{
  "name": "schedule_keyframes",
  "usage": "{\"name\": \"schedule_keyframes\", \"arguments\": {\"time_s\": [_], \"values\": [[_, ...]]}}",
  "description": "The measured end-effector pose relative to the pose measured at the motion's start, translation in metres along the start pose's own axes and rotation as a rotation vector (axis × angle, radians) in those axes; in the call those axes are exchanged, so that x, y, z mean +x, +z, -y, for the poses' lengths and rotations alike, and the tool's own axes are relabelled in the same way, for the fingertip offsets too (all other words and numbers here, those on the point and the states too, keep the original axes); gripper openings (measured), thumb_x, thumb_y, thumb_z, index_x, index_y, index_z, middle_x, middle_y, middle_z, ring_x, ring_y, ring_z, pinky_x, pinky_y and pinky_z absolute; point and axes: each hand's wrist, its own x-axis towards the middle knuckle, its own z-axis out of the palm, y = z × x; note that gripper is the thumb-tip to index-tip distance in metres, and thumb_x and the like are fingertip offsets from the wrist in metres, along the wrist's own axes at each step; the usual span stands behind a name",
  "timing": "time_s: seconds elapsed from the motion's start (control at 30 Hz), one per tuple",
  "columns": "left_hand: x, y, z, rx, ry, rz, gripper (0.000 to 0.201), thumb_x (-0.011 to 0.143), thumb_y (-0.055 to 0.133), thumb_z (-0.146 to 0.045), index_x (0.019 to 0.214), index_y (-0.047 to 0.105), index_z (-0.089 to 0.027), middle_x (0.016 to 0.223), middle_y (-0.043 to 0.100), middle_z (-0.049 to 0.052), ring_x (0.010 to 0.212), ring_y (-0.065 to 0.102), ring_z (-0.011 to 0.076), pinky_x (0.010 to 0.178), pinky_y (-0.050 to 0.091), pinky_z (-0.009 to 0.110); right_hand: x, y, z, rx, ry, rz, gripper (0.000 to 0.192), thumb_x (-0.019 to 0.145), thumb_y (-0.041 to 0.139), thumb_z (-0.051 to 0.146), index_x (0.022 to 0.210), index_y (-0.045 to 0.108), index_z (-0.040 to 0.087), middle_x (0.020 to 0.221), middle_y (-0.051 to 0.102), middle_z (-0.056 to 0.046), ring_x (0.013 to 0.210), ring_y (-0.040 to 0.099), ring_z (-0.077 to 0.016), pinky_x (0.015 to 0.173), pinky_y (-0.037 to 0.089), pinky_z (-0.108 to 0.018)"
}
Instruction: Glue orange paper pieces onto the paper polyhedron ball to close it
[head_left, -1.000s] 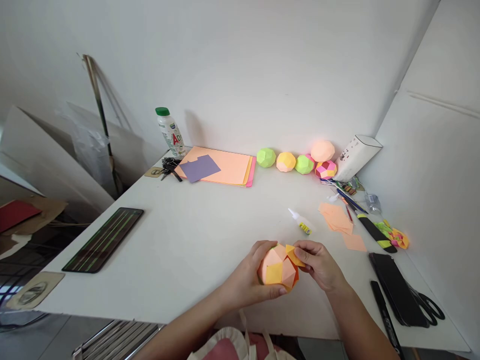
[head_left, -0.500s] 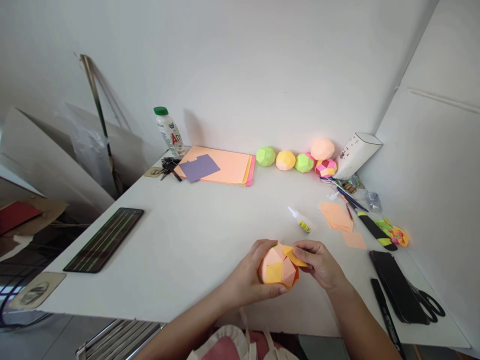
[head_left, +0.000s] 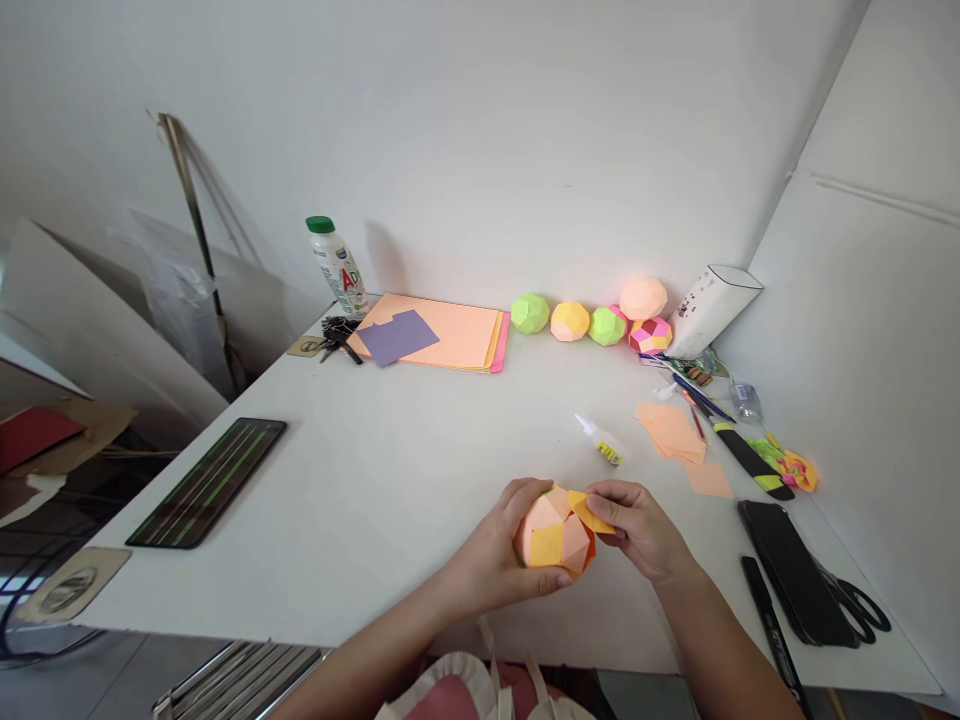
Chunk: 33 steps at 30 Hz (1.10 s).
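Near the table's front edge, my left hand is wrapped around a faceted paper ball in peach and yellow-orange. My right hand pinches a folded yellow-orange paper piece between thumb and fingers at the ball's upper right side. That piece overlaps the ball; whether it is attached I cannot tell. Darker orange shows on the ball just below it. Beyond my hands a small glue bottle lies on its side, its white tip pointing up and left. Peach paper squares lie to its right.
Finished-looking paper balls line the wall. Coloured paper sheets, keys and a white bottle are at the back left. A dark tablet-like slab lies left. At right are a black case, scissors and a marker.
Hardly anything differs. The view has shifted very slightly, and both hands keep the same hold on the paper ball and the folded piece.
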Motion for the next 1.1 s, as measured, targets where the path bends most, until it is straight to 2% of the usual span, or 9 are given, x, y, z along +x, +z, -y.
{"name": "schedule_keyframes", "arguments": {"time_s": [0.53,0.97,1.1], "values": [[0.0001,0.0002,0.0008,0.0,0.004,0.006,0.079,0.07,0.076,-0.039,0.136,0.036,-0.026,0.136,0.04,0.012,0.122,0.046,0.0301,0.101,0.044,0.046,0.0009,-0.0003,-0.0002,0.004,-0.005,0.015,0.031,0.057,0.085,0.045,0.062,0.073,0.017,0.053,0.049,0.002,0.046,0.027,-0.0055,0.045,0.021,-0.023],[0.0,0.0002,0.0016,-0.008,0.01,0.002,0.076,0.071,0.076,-0.037,0.135,0.037,-0.025,0.135,0.039,0.012,0.122,0.046,0.0302,0.102,0.043,0.047,0.0006,0.0004,-0.0011,-0.009,0.01,-0.008,0.034,0.054,0.086,0.047,0.064,0.074,0.017,0.054,0.049,0.002,0.047,0.03,-0.0057,0.045,0.026,-0.022],[-0.0002,0.0005,0.0031,0.011,0.011,-0.01,0.077,0.07,0.076,-0.035,0.135,0.036,-0.025,0.135,0.038,0.012,0.123,0.045,0.0306,0.102,0.043,0.047,0.0,-0.0007,-0.0026,-0.027,0.0,-0.01,0.033,0.056,0.085,0.047,0.064,0.073,0.017,0.056,0.051,0.002,0.049,0.035,-0.0068,0.046,0.027,-0.022]]}}
